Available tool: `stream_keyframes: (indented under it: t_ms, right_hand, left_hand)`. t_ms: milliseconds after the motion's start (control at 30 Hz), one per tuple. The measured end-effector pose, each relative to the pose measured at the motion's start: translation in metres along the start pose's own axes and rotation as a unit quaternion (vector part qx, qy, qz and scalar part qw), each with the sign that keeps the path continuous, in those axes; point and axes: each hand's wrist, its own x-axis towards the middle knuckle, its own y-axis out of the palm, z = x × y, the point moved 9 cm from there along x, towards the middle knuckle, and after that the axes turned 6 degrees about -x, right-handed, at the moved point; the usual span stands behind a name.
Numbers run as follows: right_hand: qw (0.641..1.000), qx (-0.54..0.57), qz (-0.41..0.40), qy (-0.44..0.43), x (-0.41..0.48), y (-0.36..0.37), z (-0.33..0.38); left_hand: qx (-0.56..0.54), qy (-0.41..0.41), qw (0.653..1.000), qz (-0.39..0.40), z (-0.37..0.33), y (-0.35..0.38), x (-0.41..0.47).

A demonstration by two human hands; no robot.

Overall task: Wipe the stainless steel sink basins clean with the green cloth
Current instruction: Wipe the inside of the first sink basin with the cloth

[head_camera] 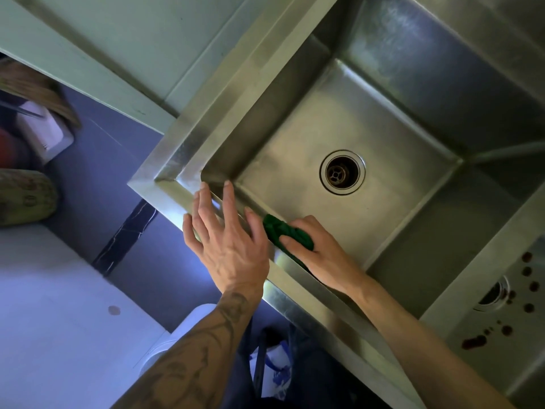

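Bottom edge: white-and-blue bag [280, 376] on the floor between the two forearms; left forearm is tattooed. Left hand [227, 231] is flat on the sink rim [165, 172], fingers spread and relaxed, holding nothing, fingertips reaching the inner edge near the front-left corner. Right hand [318, 252] is just beside it inside the basin [295, 160], with thumb and fingers wrapped round the bunched green cloth [286, 231]. The cloth is pressed against the basin's near wall just below the rim, touching the left hand's thumb side. Drain [342, 172] sits mid-floor, well apart from the cloth. To the right, a second basin [501, 364] has dark red spots [473, 342] around its own drain. Far basin walls are dull and streaky.
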Motion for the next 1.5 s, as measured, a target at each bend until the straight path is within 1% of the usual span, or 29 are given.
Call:
stream_keyframes:
  t_ms: [67, 167, 200, 233, 267, 333, 400, 467, 533, 600, 633, 700, 767, 800, 867, 933, 1000, 1067, 1167, 1200, 1267, 1367, 1433, 1500]
  right_hand:
    - [1.0, 0.001, 0.008, -0.001, 0.008, 0.002, -0.002]
    - [0.995, -0.084, 0.039, 0.046, 0.032, 0.006, -0.027]
    - [0.993, -0.094, 0.045, 0.064, 0.033, 0.007, -0.034]
    - [0.992, -0.091, 0.042, 0.071, 0.03, 0.007, -0.039]
    - [0.995, -0.07, 0.03, 0.061, 0.024, 0.005, -0.036]
    - [1.0, -0.005, 0.005, 0.02, 0.006, 0.001, -0.019]
    - [0.999, 0.033, 0.008, 0.0, -0.007, -0.001, -0.008]
    - [0.999, 0.028, 0.017, 0.016, -0.005, -0.002, -0.009]
    - [0.998, -0.02, 0.028, 0.062, 0.004, -0.005, -0.023]
    - [0.994, -0.057, 0.03, 0.087, 0.004, -0.006, -0.031]
    - [0.995, -0.048, 0.024, 0.078, -0.002, -0.006, -0.029]
    - [0.999, 0.002, -0.008, 0.031, -0.016, -0.009, -0.016]
    - [0.998, 0.043, -0.032, 0.015, -0.027, -0.01, -0.013]
    - [0.998, 0.052, -0.026, 0.014, -0.027, -0.01, -0.012]
    - [0.999, 0.032, 0.004, 0.037, -0.015, -0.008, -0.022]
    - [0.996, -0.03, 0.046, 0.07, 0.003, -0.005, -0.04]
    - [0.991, -0.044, 0.059, 0.107, 0.006, -0.004, -0.048]
    - [0.994, -0.018, 0.042, 0.102, -0.007, -0.005, -0.045]
    - [0.997, 0.038, -0.005, 0.065, -0.032, -0.012, -0.035]
    - [0.998, 0.038, -0.006, 0.059, -0.035, -0.013, -0.032]
    - [0.998, 0.027, 0.016, 0.062, -0.025, -0.01, -0.035]
    - [0.993, -0.036, 0.047, 0.103, 0.001, -0.007, -0.046]
    - [0.989, -0.063, 0.048, 0.122, 0.004, -0.007, -0.047]
    - [0.992, -0.052, 0.023, 0.114, -0.015, -0.012, -0.039]
  left_hand:
    - [0.004, 0.003, 1.0, 0.001, -0.001, -0.001, 0.0]
    - [0.001, -0.002, 1.0, 0.004, -0.001, -0.001, 0.0]
    - [0.002, -0.003, 1.0, 0.007, -0.001, -0.001, 0.0]
    - [0.0, -0.003, 1.0, 0.01, -0.001, 0.0, 0.0]
    - [-0.004, -0.001, 1.0, 0.011, 0.0, 0.0, -0.001]
    - [-0.003, 0.005, 1.0, 0.01, -0.001, -0.001, 0.0]
    - [-0.002, 0.005, 1.0, 0.008, -0.001, 0.0, 0.0]
    - [0.0, 0.005, 1.0, 0.009, -0.001, -0.001, 0.0]
    - [-0.002, 0.004, 1.0, 0.011, -0.002, 0.0, 0.0]
    - [-0.002, 0.005, 1.0, 0.009, -0.001, 0.0, 0.0]
    - [-0.001, 0.008, 1.0, 0.008, 0.0, 0.0, -0.001]
    - [-0.001, 0.011, 1.0, 0.005, 0.0, 0.002, 0.0]
    - [-0.002, 0.006, 1.0, 0.007, 0.002, 0.003, 0.0]
    - [-0.003, 0.004, 1.0, 0.008, 0.003, 0.002, -0.001]
    - [-0.002, 0.007, 1.0, 0.01, 0.001, 0.002, -0.001]
    - [-0.001, 0.006, 1.0, 0.01, 0.001, 0.002, 0.0]
    - [-0.001, 0.007, 1.0, 0.009, 0.002, 0.001, -0.001]
    - [0.0, 0.01, 1.0, 0.007, 0.001, 0.001, -0.001]
    - [0.0, 0.007, 1.0, 0.007, 0.002, 0.002, 0.0]
    - [-0.001, 0.006, 1.0, 0.006, 0.002, 0.002, 0.0]
    - [-0.002, 0.007, 1.0, 0.009, 0.001, 0.001, 0.0]
    - [-0.008, 0.005, 1.0, 0.005, 0.001, 0.001, 0.0]
    - [-0.009, 0.007, 1.0, 0.004, 0.001, 0.002, -0.001]
    - [-0.005, 0.006, 1.0, 0.005, 0.003, 0.003, 0.0]
